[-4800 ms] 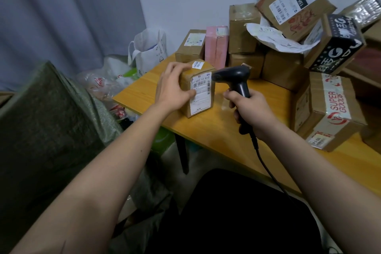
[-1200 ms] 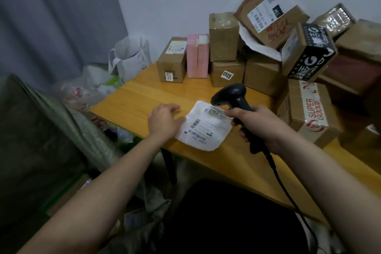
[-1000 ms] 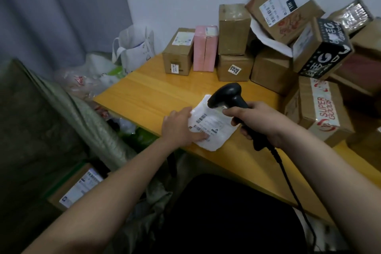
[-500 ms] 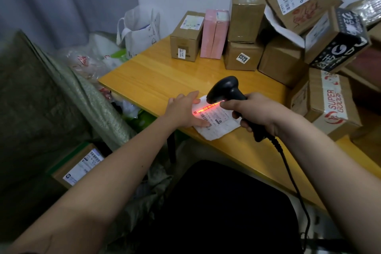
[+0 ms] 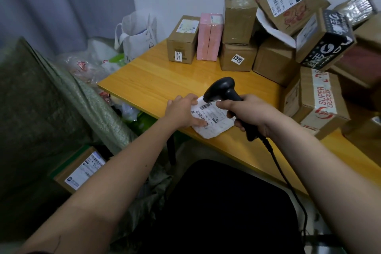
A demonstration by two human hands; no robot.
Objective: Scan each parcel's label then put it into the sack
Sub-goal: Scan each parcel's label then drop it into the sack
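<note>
A flat white parcel [image 5: 215, 122] with barcode labels lies at the front edge of the wooden table [image 5: 156, 80]. My left hand [image 5: 181, 112] presses it down from the left, fingers across the label. My right hand [image 5: 251, 115] grips a black corded scanner [image 5: 221, 87], its head just above the parcel's far end and aimed down at it. No scan light shows. The green woven sack [image 5: 41, 99] stands open on the floor to the left, with a labelled brown box [image 5: 82, 169] inside it.
Several cardboard parcels are stacked at the table's back and right: a small brown box [image 5: 182, 40], a pink box [image 5: 209, 37], a "SUPER GOODS" box [image 5: 315, 101]. A white bag [image 5: 137, 33] and plastic bags sit beyond the table's left end. A black chair seat [image 5: 226, 208] is below me.
The red scan line that lay on the white parcel's label half a second ago is gone. Both hands have stayed on the parcel and the scanner, with only a slight shift.
</note>
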